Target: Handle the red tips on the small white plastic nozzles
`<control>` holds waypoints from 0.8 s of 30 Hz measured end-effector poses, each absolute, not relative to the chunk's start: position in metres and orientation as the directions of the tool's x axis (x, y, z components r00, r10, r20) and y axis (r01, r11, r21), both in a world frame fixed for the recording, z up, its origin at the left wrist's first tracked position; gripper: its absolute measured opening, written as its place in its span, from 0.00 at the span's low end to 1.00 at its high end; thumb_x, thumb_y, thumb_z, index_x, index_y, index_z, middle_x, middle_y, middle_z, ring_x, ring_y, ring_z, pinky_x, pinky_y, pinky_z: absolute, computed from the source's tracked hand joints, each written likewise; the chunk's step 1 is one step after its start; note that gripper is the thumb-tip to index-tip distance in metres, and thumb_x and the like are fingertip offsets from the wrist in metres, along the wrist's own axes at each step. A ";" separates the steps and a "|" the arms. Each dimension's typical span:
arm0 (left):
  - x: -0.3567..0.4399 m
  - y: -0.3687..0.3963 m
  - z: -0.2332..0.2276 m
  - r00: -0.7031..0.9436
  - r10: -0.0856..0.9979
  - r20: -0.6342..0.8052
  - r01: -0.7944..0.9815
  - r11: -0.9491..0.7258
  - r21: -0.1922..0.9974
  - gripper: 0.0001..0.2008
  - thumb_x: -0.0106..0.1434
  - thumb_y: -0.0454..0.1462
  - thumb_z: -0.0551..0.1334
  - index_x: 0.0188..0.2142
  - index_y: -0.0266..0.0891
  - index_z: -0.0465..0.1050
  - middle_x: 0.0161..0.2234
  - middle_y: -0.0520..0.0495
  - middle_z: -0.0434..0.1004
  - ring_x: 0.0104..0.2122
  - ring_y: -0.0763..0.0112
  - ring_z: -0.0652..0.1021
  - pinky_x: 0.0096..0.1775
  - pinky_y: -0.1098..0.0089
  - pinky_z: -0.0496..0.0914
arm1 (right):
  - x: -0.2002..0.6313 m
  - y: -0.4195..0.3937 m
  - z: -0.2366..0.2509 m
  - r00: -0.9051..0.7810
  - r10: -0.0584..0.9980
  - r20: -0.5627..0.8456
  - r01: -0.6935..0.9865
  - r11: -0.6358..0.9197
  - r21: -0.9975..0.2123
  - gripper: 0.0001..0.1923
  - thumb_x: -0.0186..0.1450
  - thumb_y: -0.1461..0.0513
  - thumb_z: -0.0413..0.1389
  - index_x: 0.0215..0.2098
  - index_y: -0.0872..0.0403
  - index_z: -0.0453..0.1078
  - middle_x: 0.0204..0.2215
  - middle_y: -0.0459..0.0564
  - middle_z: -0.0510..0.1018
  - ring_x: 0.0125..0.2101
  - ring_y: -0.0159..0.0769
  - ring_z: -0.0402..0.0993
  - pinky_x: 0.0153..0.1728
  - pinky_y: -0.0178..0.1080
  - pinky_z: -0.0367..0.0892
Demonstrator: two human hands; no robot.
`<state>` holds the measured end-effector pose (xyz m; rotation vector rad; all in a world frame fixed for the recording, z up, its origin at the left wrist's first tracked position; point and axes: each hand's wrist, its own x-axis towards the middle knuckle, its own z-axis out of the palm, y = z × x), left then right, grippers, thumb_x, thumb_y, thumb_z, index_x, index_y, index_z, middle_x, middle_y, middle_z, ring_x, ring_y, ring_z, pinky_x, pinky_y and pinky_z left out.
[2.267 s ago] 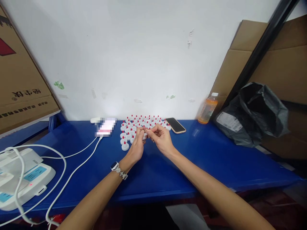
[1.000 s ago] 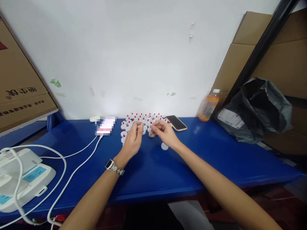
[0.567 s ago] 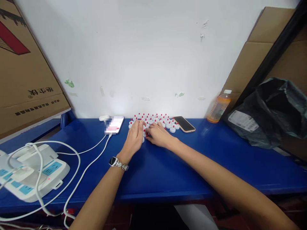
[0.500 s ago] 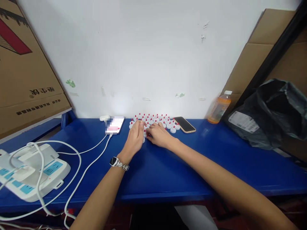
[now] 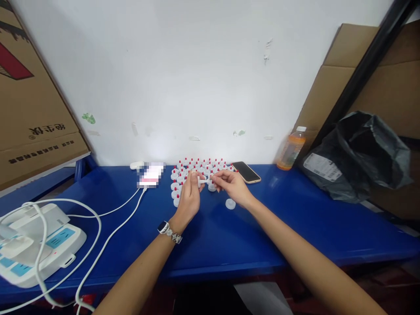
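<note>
My left hand (image 5: 190, 191) is closed around a white nozzle cap (image 5: 202, 180), whose thin spout points sideways to the right. The thumb and fingers of my right hand (image 5: 233, 187) pinch a small red tip (image 5: 211, 176) at the end of that spout, partly covered by the fingertips. Around and behind both hands, many white caps with red tips (image 5: 175, 186) stand upright on the blue table. Below my right hand lies a separate translucent white cap (image 5: 230, 204) with no red tip visible. Some caps are hidden behind my hands.
Behind my right hand lies a dark phone (image 5: 246, 171). On the left are a second phone (image 5: 151, 176) with a cable and a power strip (image 5: 62, 245) with looping white cords. An orange drink bottle (image 5: 291, 149) and a black plastic bag (image 5: 351, 157) stand right, on the blue table (image 5: 249, 245).
My hands have come up off the cap cluster, the right one moving right. A nozzle cap now shows between them, and a cap without a visible red tip lies below my right hand.
</note>
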<state>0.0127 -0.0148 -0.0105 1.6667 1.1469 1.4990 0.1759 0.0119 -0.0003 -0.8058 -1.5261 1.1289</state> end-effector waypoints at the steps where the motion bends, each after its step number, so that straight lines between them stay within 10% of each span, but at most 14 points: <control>1: 0.016 -0.014 -0.012 -0.036 0.898 0.439 0.176 -0.427 0.887 0.27 0.71 0.57 0.40 0.40 0.41 0.66 0.30 0.48 0.68 0.30 0.70 0.72 0.35 0.69 0.71 | 0.175 0.009 0.000 -0.210 0.916 0.343 -0.102 0.328 -0.939 0.19 0.56 0.49 0.65 0.30 0.55 0.71 0.20 0.43 0.74 0.20 0.28 0.67 0.25 0.34 0.65; 8: 0.019 -0.014 -0.019 0.010 0.908 0.418 0.181 -0.413 0.893 0.26 0.70 0.57 0.42 0.41 0.42 0.65 0.38 0.44 0.73 0.39 0.65 0.77 0.44 0.61 0.74 | 0.157 -0.003 -0.001 -0.155 0.936 0.316 -0.327 0.253 -0.911 0.21 0.53 0.50 0.69 0.30 0.53 0.67 0.20 0.42 0.74 0.20 0.27 0.66 0.25 0.33 0.62; 24: 0.019 -0.016 -0.022 0.004 0.926 0.377 0.175 -0.372 0.912 0.26 0.69 0.59 0.43 0.43 0.42 0.64 0.42 0.43 0.73 0.42 0.64 0.78 0.49 0.58 0.74 | 0.151 -0.014 0.001 -0.123 0.926 0.357 -0.226 0.324 -0.919 0.22 0.54 0.48 0.68 0.25 0.53 0.63 0.18 0.43 0.72 0.18 0.27 0.63 0.21 0.33 0.57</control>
